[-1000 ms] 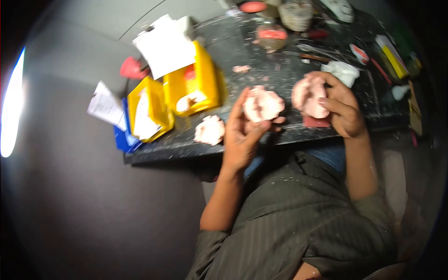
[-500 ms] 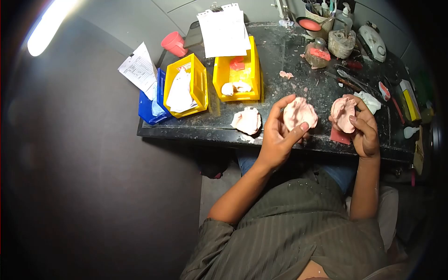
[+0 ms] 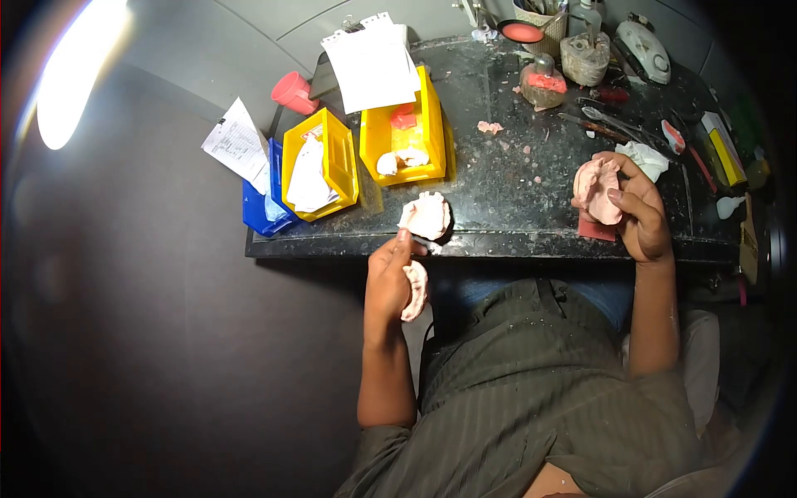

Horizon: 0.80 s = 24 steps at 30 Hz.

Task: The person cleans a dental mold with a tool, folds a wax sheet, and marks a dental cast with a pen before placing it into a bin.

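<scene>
A pale pink plaster dental cast [image 3: 416, 292] is tucked against the palm of my left hand [image 3: 387, 282], below the table's front edge. The thumb and forefinger of that hand reach up to the near edge of a second dental cast [image 3: 427, 216], which lies by the front edge of the table. Over the right part of the table, my right hand [image 3: 643, 212] grips a third dental cast [image 3: 596, 189], its hollow side partly showing and the thumb on its rim. A flat red wax piece [image 3: 596, 230] shows just under this cast.
Two yellow bins [image 3: 353, 178] and a blue bin [image 3: 259, 217] stand at the left with papers and small pieces. A pink cup [image 3: 295, 93] is behind them. Metal tools [image 3: 610, 124], a crumpled white tissue [image 3: 643, 160] and a wax-topped burner [image 3: 543, 83] occupy the right side.
My left hand has moved left and toward me, carrying its cast down below the table edge, and its fingertips now reach the cast at the edge. My right hand stays nearly in place.
</scene>
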Each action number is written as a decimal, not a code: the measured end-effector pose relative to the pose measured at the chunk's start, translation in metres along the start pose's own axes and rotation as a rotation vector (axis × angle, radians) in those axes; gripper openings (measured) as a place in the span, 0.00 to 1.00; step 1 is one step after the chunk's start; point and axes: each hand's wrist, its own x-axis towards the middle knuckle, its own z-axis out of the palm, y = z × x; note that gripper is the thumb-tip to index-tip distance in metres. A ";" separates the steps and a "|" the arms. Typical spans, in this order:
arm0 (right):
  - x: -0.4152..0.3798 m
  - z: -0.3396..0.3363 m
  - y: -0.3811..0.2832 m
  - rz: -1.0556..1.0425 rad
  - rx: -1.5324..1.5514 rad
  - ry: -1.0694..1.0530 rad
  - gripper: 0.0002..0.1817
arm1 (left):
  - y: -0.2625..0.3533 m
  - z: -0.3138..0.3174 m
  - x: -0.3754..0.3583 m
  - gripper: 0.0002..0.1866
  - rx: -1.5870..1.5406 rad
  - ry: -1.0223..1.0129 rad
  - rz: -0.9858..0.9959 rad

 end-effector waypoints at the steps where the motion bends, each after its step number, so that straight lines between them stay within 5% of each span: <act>1: 0.000 0.000 0.001 -0.009 0.005 0.002 0.29 | 0.001 0.002 0.007 0.24 0.141 0.066 0.065; 10: -0.001 0.002 -0.002 -0.011 0.025 0.021 0.28 | 0.002 0.007 0.026 0.10 0.200 0.132 0.168; 12: -0.001 0.002 -0.002 -0.008 0.033 0.018 0.28 | 0.009 0.002 0.014 0.10 -0.149 -0.143 0.010; 17: -0.001 0.001 0.000 -0.026 0.021 0.017 0.28 | 0.004 0.010 -0.003 0.11 -0.562 -0.464 0.185; 20: -0.001 0.000 0.000 -0.016 0.006 0.007 0.28 | -0.003 0.013 -0.006 0.17 -0.491 -0.482 0.385; 24: 0.000 0.004 -0.002 -0.015 0.016 -0.011 0.28 | 0.001 0.019 -0.010 0.13 -0.514 -0.490 0.328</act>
